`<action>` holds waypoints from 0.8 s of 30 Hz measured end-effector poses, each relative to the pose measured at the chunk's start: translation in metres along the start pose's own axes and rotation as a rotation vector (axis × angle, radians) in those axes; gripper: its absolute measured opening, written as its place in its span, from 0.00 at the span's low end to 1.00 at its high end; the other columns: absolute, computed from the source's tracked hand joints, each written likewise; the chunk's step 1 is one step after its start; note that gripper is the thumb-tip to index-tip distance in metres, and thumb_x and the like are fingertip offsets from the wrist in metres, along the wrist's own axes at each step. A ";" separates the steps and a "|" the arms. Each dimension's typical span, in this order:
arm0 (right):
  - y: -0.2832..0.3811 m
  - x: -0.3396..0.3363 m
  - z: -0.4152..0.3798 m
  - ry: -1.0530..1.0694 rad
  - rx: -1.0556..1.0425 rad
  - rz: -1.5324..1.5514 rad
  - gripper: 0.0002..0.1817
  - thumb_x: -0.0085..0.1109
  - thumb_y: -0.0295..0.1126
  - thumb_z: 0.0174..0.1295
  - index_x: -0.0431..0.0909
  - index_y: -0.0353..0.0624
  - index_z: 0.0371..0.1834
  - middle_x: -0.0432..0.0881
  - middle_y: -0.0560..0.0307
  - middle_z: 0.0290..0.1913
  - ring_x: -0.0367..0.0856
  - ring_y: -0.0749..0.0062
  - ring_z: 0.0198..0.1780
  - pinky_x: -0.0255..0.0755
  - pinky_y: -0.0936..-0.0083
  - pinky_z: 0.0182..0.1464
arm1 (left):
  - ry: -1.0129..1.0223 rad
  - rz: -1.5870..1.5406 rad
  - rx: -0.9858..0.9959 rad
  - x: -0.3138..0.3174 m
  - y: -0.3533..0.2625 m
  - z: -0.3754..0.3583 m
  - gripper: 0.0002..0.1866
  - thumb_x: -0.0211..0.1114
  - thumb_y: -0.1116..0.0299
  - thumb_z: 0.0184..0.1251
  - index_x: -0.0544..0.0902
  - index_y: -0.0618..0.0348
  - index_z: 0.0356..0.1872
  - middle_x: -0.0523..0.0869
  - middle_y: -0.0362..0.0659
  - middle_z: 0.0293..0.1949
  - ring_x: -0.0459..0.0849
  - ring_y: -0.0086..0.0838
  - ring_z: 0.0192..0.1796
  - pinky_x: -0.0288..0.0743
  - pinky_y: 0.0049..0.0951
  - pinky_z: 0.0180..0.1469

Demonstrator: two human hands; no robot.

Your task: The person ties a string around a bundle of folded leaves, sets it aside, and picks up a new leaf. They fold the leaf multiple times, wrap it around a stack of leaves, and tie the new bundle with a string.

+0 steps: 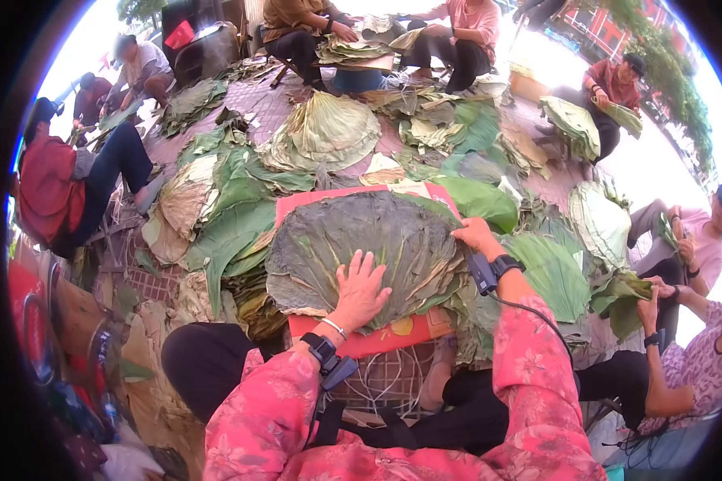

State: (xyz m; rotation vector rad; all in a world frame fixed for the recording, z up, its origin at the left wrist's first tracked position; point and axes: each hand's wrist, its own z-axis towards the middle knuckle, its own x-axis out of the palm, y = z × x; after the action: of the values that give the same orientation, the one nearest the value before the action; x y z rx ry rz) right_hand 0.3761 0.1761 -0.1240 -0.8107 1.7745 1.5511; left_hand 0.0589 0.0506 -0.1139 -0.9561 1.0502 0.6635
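Note:
A large dark grey-green dried lotus leaf (313, 248), wrinkled and fan-shaped, lies spread before me on a red board (301, 203). My left hand (363, 290) rests flat on its lower middle with the fingers spread. At the leaf's right edge, my right hand (478, 237) has its thumb and fingers closed on the rim. More leaf edges show beneath, but how many layers there are is hidden. A bright green leaf (481, 202) sticks out just behind the board's far right corner.
Piles of leaves surround me: a pale fan-shaped stack (325, 132) ahead, green leaves (233, 216) at left, and a green leaf (549, 276) at right. Several people sit around handling leaves, including a person in red (52, 180) at left. White cords (389, 377) hang below the board.

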 end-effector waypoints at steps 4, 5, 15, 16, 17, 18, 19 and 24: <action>0.015 -0.010 0.000 0.138 0.008 0.203 0.15 0.65 0.33 0.47 0.81 0.33 0.34 0.82 0.55 0.26 0.79 0.72 0.29 0.71 0.75 0.34 | 0.038 -0.517 0.099 0.021 -0.024 0.038 0.33 0.63 0.54 0.57 0.66 0.58 0.62 0.70 0.54 0.59 0.69 0.40 0.60 0.63 0.40 0.57; 0.018 -0.008 -0.003 0.166 0.038 0.397 0.14 0.64 0.33 0.46 0.81 0.32 0.32 0.82 0.53 0.27 0.79 0.69 0.29 0.71 0.74 0.33 | 0.093 -0.692 0.048 0.028 -0.033 0.048 0.34 0.63 0.53 0.57 0.66 0.59 0.62 0.71 0.55 0.57 0.71 0.40 0.57 0.66 0.38 0.54; 0.132 0.004 -0.055 0.537 0.074 0.775 0.18 0.54 0.40 0.61 0.76 0.37 0.45 0.82 0.56 0.36 0.82 0.71 0.33 0.77 0.74 0.36 | 0.344 -2.049 -0.418 0.020 -0.001 0.061 0.31 0.52 0.43 0.64 0.69 0.56 0.59 0.77 0.42 0.52 0.76 0.29 0.54 0.72 0.41 0.53; 0.133 0.013 -0.058 0.559 0.082 0.795 0.18 0.54 0.41 0.62 0.76 0.37 0.46 0.82 0.56 0.37 0.82 0.71 0.34 0.76 0.73 0.37 | 0.299 -2.054 -0.437 0.018 0.004 0.058 0.29 0.56 0.48 0.63 0.70 0.57 0.58 0.78 0.42 0.51 0.77 0.30 0.53 0.74 0.40 0.51; 0.133 0.022 -0.057 0.579 0.087 0.813 0.19 0.54 0.41 0.62 0.75 0.36 0.46 0.81 0.55 0.38 0.82 0.71 0.35 0.76 0.73 0.38 | 0.253 -2.058 -0.451 0.014 0.008 0.055 0.27 0.61 0.54 0.61 0.71 0.58 0.57 0.79 0.43 0.50 0.78 0.30 0.52 0.75 0.39 0.50; 0.132 0.029 -0.055 0.598 0.091 0.829 0.19 0.53 0.42 0.62 0.75 0.36 0.47 0.81 0.55 0.39 0.82 0.70 0.36 0.76 0.73 0.39 | 0.207 -2.063 -0.461 0.010 0.011 0.054 0.26 0.66 0.59 0.60 0.72 0.59 0.56 0.80 0.43 0.49 0.79 0.31 0.50 0.77 0.38 0.49; 0.130 0.034 -0.056 0.580 0.063 0.819 0.20 0.52 0.41 0.62 0.74 0.36 0.48 0.80 0.54 0.42 0.81 0.70 0.40 0.74 0.74 0.41 | 0.137 -2.012 -0.518 0.008 0.010 0.053 0.21 0.68 0.74 0.54 0.75 0.64 0.51 0.81 0.45 0.45 0.81 0.33 0.45 0.78 0.35 0.46; 0.115 0.033 -0.058 0.085 -0.039 0.842 0.20 0.48 0.40 0.63 0.74 0.36 0.50 0.79 0.53 0.45 0.77 0.69 0.48 0.70 0.76 0.49 | -0.081 -1.758 -0.702 0.033 0.025 0.051 0.14 0.62 0.81 0.53 0.78 0.67 0.44 0.83 0.45 0.39 0.82 0.31 0.39 0.77 0.31 0.43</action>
State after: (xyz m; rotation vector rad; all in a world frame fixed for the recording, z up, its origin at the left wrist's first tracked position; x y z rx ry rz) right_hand 0.2604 0.1306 -0.0755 -0.1111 2.3115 2.0773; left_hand 0.0713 0.1078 -0.1433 -1.9380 -0.3892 -0.4825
